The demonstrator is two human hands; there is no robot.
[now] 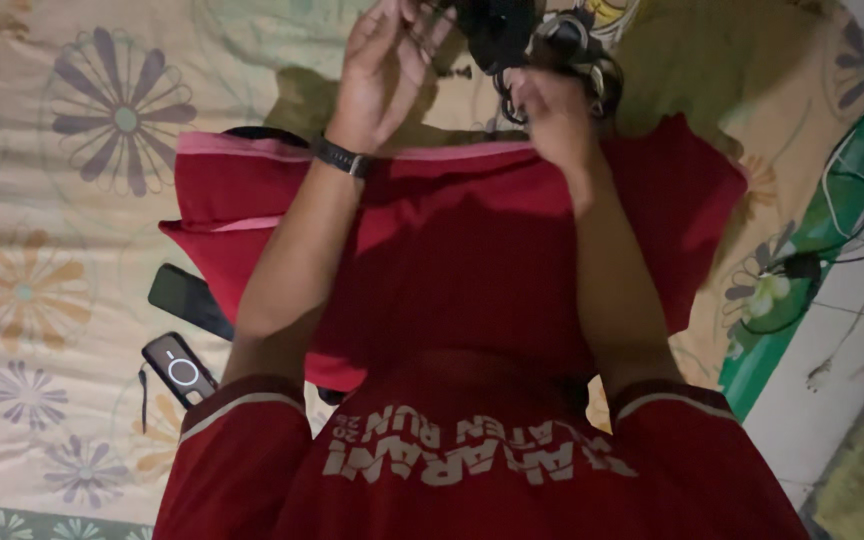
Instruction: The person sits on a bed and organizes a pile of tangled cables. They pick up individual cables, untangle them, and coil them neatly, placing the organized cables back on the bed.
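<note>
Red fabric fills the middle of the frame: a red garment (472,250) with a pink band along its upper edge lies spread on a bed, over a floral bedsheet (42,250) in cream with purple and orange flowers. At the bottom of the frame is the person's own red shirt, with white block lettering across the chest, which I leave unread.

Both arms reach up to the top centre of the frame. The left hand (387,60), with a dark wristband below it, is raised with its fingers loosely spread and pinching at thin black cord. The right hand (552,110) is closed around a bundle of black cables (552,45) with some shiny metal parts. The bundle sits at the top edge of the frame, just above the garment's pink band, touching both hands.

At the lower left, beside the garment, lie two dark flat devices: a black phone (187,298) and, just below it, a small black device with a white ring mark (180,368).

At the right, the bed's edge runs diagonally, with a green strip, then pale floor tiles (832,390). White and black cords (852,190) trail there. Open sheet remains at the left.
</note>
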